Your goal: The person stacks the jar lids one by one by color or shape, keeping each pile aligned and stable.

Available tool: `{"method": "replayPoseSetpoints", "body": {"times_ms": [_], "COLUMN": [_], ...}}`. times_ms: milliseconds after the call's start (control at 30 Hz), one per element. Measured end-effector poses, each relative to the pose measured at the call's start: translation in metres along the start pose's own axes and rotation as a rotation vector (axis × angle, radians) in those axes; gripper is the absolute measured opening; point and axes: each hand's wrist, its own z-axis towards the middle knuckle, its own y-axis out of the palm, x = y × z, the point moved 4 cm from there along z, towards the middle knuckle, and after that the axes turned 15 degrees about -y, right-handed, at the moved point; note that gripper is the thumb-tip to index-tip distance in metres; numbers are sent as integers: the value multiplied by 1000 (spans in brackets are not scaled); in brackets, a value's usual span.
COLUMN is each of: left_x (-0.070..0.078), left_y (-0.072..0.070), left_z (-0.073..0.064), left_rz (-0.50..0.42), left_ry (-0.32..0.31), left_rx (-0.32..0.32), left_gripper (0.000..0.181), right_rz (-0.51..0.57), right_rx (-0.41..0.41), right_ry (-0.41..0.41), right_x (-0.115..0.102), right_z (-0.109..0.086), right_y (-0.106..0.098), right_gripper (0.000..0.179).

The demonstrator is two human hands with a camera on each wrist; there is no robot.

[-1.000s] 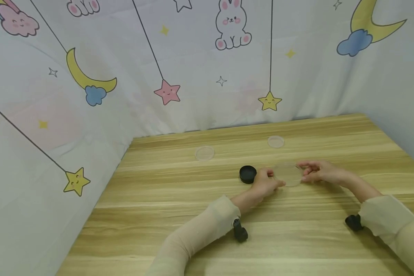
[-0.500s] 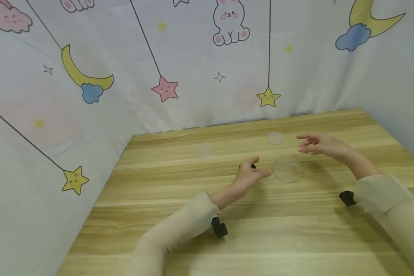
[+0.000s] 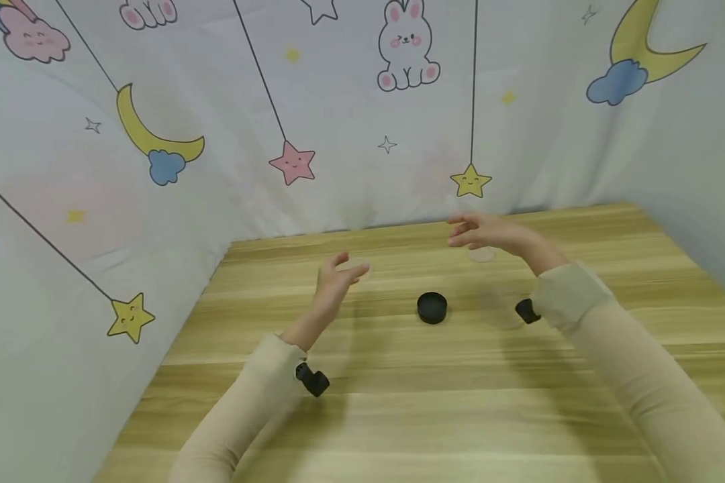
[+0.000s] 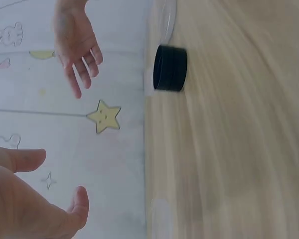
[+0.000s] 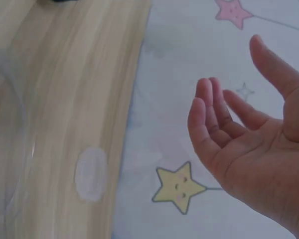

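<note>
My left hand (image 3: 333, 287) hovers over the table's left half, holding nothing, thumb and fingers spread apart. It partly covers a small clear disc (image 3: 362, 267) behind it. Over the far edge hangs my right hand (image 3: 491, 233), also holding nothing, its fingers loosely bent in the right wrist view. Just below it lies another small clear disc (image 5: 91, 174), partly hidden in the head view. A short black round cup or cap (image 3: 431, 308) stands between the hands, touched by neither. To its right lies a larger clear round piece (image 3: 497, 312), partly behind the right sleeve.
The wood-grain table (image 3: 399, 416) meets a white curtain (image 3: 350, 100) printed with stars, moons and rabbits at its back and left. Small black cameras (image 3: 313, 380) sit at both wrists, low over the tabletop.
Both hands have let go of the large clear piece, now left on the table. The left hand has moved left, past the black cup; the right hand has moved up and left.
</note>
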Motion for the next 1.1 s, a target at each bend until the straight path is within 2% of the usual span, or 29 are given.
{"method": "replayPoseSetpoints", "body": {"times_ms": [100,167,267,400,533,633,833,967,1100], "left_x": [2,2,-4,-20,-38,-48,-59,-62,-62], "left_y": [-26,-38,-51,-61,-67,-70,-69,-62,-54], "left_z": [8,16,29,44,56,64,82,91,94], "left_rz": [8,-7,-54,-99,-96,-100,-57,-9,21], "left_ry": [-20,-37,-73,-145,-213,-230,-193,-172,-162], "left_rx": [47,56,60,60,79,98,71,33,6], "left_gripper": [71,74,80,86,88,90,90,86,83], "right_rz": [40,67,142,242,279,279,234,241,285], "right_rx": [-3,12,65,127,142,122,21,34,82], "right_ry": [6,-3,-20,-21,20,43,81,107,141], "right_x": [-5,-8,-12,-11,-7,-8,-11,-7,1], "right_z": [28,42,57,72,85,94,110,117,122], "right_y": [11,17,27,44,68,86,113,123,133], "right_gripper": [70,69,69,69,70,72,79,83,88]}}
